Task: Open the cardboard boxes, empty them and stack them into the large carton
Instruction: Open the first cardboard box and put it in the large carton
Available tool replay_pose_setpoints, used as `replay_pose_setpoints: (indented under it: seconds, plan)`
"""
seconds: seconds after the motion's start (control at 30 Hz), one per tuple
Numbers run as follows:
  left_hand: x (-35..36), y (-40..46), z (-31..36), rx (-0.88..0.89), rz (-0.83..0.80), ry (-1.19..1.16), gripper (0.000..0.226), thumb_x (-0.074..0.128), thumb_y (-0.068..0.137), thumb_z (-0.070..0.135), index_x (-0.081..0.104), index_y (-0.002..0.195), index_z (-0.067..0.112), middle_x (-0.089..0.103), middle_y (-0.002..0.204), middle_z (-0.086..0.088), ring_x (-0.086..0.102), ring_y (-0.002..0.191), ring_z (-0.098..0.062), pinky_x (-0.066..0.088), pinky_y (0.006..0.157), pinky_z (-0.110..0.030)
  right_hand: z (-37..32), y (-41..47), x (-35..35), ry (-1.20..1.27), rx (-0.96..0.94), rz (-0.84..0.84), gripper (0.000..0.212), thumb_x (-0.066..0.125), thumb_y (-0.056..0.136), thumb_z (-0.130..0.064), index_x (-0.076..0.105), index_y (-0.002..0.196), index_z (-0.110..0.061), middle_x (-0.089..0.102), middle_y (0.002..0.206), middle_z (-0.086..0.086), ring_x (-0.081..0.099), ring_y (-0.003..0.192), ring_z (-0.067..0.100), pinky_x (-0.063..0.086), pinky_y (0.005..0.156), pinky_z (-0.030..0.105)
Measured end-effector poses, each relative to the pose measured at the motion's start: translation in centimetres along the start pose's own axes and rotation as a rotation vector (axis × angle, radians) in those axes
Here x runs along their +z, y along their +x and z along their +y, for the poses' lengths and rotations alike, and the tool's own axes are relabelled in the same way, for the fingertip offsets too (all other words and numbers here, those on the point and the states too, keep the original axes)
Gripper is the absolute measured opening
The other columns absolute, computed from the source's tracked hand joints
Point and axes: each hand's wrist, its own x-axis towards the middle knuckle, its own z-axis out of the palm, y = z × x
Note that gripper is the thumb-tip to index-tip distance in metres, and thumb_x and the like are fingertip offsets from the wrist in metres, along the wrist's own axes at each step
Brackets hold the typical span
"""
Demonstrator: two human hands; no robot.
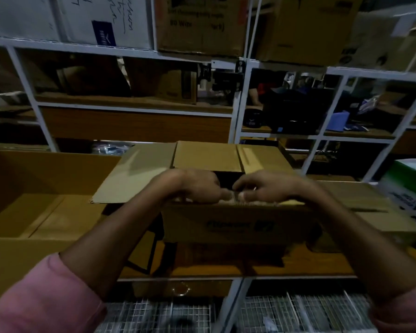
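A brown cardboard box (pixel 235 224) stands on the wooden table in front of me, its top flaps (pixel 207 157) folded outward and back. My left hand (pixel 197 186) and my right hand (pixel 262 188) meet over the near top edge, fingers curled down into the opening and gripping something pale inside the box. What they hold is mostly hidden by my fingers. To the left lies a large open carton (pixel 34 164) with a bare cardboard floor.
A white metal shelf rack (pixel 238 109) with cartons and dark items stands behind the table. A green and white box (pixel 408 188) sits at the right edge. Flat cardboard (pixel 375 207) lies right of the box. Wire mesh baskets (pixel 286 313) sit below the table's front edge.
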Motion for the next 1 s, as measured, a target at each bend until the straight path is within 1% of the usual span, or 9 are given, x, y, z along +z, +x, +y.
replay_pose_setpoints:
  seconds: [0.07,0.23,0.37,0.47,0.53,0.63,0.8,0.9,1.0]
  plan:
    - [2.1,1.1,-0.9,0.029,-0.034,0.076,0.047,0.043,0.103,0.055,0.061,0.128,0.02,0.059,0.124,0.002,0.056,0.113,-0.018,0.046,0.1,-0.04,0.1,0.1,2.5,0.01,-0.013,-0.026,0.039,0.049,0.106,-0.035,0.051,0.144,-0.025,0.056,0.139,-0.004,0.053,0.119,0.012,0.044,0.099,0.032]
    - [8.1,5.8,-3.8,0.026,0.214,0.19,0.039,0.056,0.099,0.048,0.06,0.113,0.013,0.064,0.109,-0.009,0.059,0.096,-0.029,0.041,0.074,-0.036,0.5,1.3,6.8,0.096,-0.065,0.056,0.039,0.043,0.108,-0.034,0.053,0.141,-0.016,0.06,0.127,0.0,0.055,0.109,0.016,0.046,0.091,0.036]
    - [11.1,7.4,-5.6,-0.036,0.46,0.211,0.025,0.058,0.097,0.046,0.052,0.107,0.023,0.065,0.115,-0.004,0.059,0.111,-0.029,0.038,0.086,-0.044,1.3,3.7,9.3,0.05,-0.01,0.165,0.038,0.042,0.108,-0.031,0.057,0.129,-0.004,0.063,0.122,0.016,0.059,0.111,0.031,0.047,0.091,0.043]
    - [12.2,8.2,-5.7,0.018,0.584,0.222,0.014,0.057,0.099,0.035,0.046,0.101,0.028,0.063,0.107,-0.001,0.058,0.106,-0.025,0.037,0.089,-0.043,2.4,5.4,11.1,-0.01,0.118,0.215,0.042,0.035,0.107,-0.044,0.056,0.127,-0.014,0.062,0.127,0.011,0.056,0.12,0.03,0.041,0.104,0.053]
    - [12.0,8.5,-5.8,0.05,0.587,0.22,0.013,0.056,0.1,0.034,0.045,0.1,0.028,0.059,0.099,0.002,0.06,0.103,-0.024,0.036,0.087,-0.041,3.0,6.0,11.8,-0.022,0.212,0.241,0.055,0.028,0.105,-0.055,0.05,0.138,-0.017,0.049,0.148,0.013,0.046,0.136,0.034,0.03,0.112,0.06]
    - [11.6,9.1,-6.3,0.043,0.557,0.241,0.018,0.049,0.102,0.043,0.051,0.102,0.025,0.067,0.104,-0.003,0.062,0.101,-0.028,0.037,0.089,-0.042,4.0,6.4,12.0,0.063,0.294,0.306,0.072,0.019,0.103,-0.064,0.019,0.161,-0.022,0.004,0.17,0.012,0.028,0.148,0.041,0.015,0.117,0.064]
    - [11.7,10.2,-5.1,-0.075,0.602,0.238,0.046,0.021,0.103,0.058,0.051,0.083,0.029,0.064,0.085,-0.005,0.059,0.078,-0.026,0.038,0.096,-0.049,7.8,6.6,10.3,0.052,0.367,0.605,0.07,0.029,0.104,-0.059,0.007,0.161,-0.026,0.015,0.164,0.012,0.034,0.143,0.042,0.023,0.116,0.062]
    - [11.5,11.5,-3.2,-0.011,0.584,0.181,0.044,0.021,0.106,0.05,0.055,0.09,0.027,0.067,0.093,-0.007,0.062,0.083,-0.027,0.041,0.099,-0.05,10.9,6.2,8.9,-0.028,0.492,0.696,0.074,0.044,0.102,-0.052,0.012,0.162,-0.022,0.006,0.168,0.016,0.014,0.152,0.043,0.021,0.12,0.057]
    - [11.9,13.5,-0.6,0.086,0.58,0.196,0.044,0.024,0.106,0.044,0.059,0.095,0.022,0.07,0.098,-0.009,0.062,0.084,-0.029,0.044,0.087,-0.044,14.5,5.8,8.1,-0.153,0.648,0.688,0.073,0.051,0.098,-0.048,0.026,0.156,-0.013,0.01,0.166,0.026,0.004,0.154,0.046,0.01,0.123,0.055]
